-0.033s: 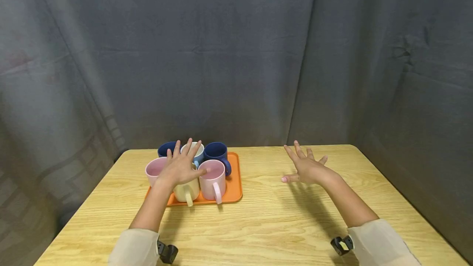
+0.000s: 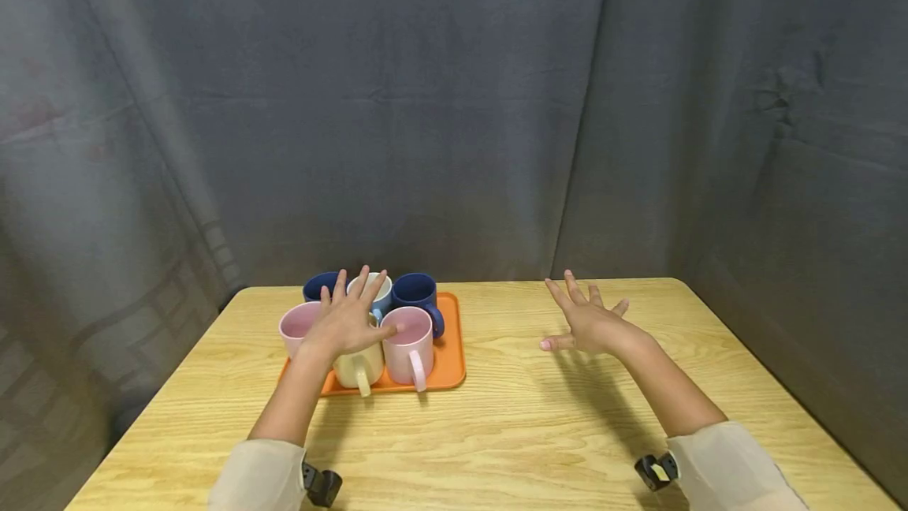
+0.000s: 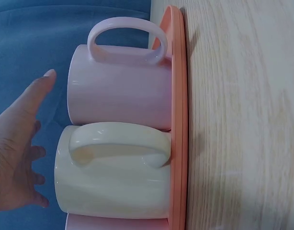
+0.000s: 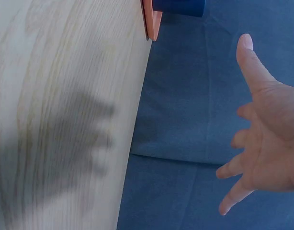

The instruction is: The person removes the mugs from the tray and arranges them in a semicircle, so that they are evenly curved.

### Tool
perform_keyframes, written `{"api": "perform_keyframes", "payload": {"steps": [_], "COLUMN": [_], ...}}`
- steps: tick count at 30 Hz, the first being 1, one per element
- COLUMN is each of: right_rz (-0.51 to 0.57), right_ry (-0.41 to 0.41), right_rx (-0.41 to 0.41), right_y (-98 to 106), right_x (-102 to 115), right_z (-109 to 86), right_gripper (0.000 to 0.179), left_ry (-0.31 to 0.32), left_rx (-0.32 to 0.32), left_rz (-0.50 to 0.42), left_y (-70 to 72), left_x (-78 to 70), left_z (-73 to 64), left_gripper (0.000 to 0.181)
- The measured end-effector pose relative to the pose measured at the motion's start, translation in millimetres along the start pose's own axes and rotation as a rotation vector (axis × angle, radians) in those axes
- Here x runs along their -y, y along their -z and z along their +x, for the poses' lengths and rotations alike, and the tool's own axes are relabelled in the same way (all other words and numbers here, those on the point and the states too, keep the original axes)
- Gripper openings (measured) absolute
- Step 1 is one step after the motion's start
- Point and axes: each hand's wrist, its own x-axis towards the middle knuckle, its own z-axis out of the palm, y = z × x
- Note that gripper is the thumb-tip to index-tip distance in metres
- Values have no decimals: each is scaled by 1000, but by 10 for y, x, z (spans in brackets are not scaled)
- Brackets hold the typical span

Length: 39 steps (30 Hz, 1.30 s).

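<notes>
Pink mugs, pale-yellow mug, navy mugs, orange tray, wood-grained table

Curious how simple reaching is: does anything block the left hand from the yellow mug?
Nothing visible does: only a gap separates the left hand from the yellow mug below. The pink mugs stand on either side of it.

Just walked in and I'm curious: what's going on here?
A person's left hand hovers, fingers spread, near an orange tray, touching nothing on it. On the tray, a pink mug, a yellow mug and another pink mug stand in front; a dark blue mug, a light blue mug and another dark blue mug stand behind. The right hand, also spread, hovers above the wood-grain table, to the tray's right. Neither hand grips anything.
</notes>
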Motion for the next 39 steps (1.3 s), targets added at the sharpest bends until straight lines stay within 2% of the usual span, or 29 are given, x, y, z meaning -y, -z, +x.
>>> {"api": "perform_keyframes", "payload": {"steps": [6, 11, 15, 18, 21, 23, 24, 26, 28, 29, 30, 31, 32, 34, 36, 37, 39], "right_rz": [-10, -45, -6, 38, 78, 96, 103, 120, 134, 143, 153, 167, 178, 205, 221, 227, 231], "right_ry": [23, 103, 161, 160, 151, 152, 154, 159, 163, 163, 162, 161, 157, 149, 139, 135, 130], "right_rx": [-36, -197, -291, -334, -348, -338, -331, -319, -315, -316, -313, -309, -304, -290, -279, -272, -263], "right_y": [-21, -136, -274, -401, -554, -654, -700, -782, -854, -888, -920, -951, -979, -1030, -1069, -1084, -1103], "right_x": [23, 128, 369, 609, 852, 1001, 1067, 1182, 1274, 1310, 1343, 1371, 1395, 1432, 1460, 1472, 1492], "right_z": [47, 94, 119, 147, 187, 212, 222, 239, 250, 256, 264, 272, 279, 294, 301, 301, 298], "right_gripper": [104, 97, 93, 93, 94, 95, 95, 96, 96, 95, 95, 95, 95, 94, 94, 94, 94], "left_ry": [0, -2, -32, -84, -132, -125, -106, -21, 112, 191, 273, 358, 436, 560, 627, 636, 607], "left_rx": [-1, -25, -111, -239, -432, -584, -658, -795, -891, -912, -911, -883, -839, -698, -511, -418, -257], "left_rz": [-1, -2, -45, -98, -174, -229, -271, -369, -465, -507, -541, -569, -578, -567, -532, -515, -468], "left_y": [12, 81, 208, 321, 402, 428, 432, 429, 415, 402, 387, 372, 346, 278, 196, 149, 54], "left_x": [12, -7, -54, -81, -50, 12, 54, 159, 288, 361, 437, 513, 594, 750, 884, 943, 1043], "left_z": [11, 0, -78, -164, -244, -285, -302, -328, -353, -367, -383, -402, -424, -471, -522, -545, -579], "left_gripper": [94, 94, 90, 81, 70, 65, 63, 62, 62, 62, 63, 63, 64, 66, 68, 68, 67]}}
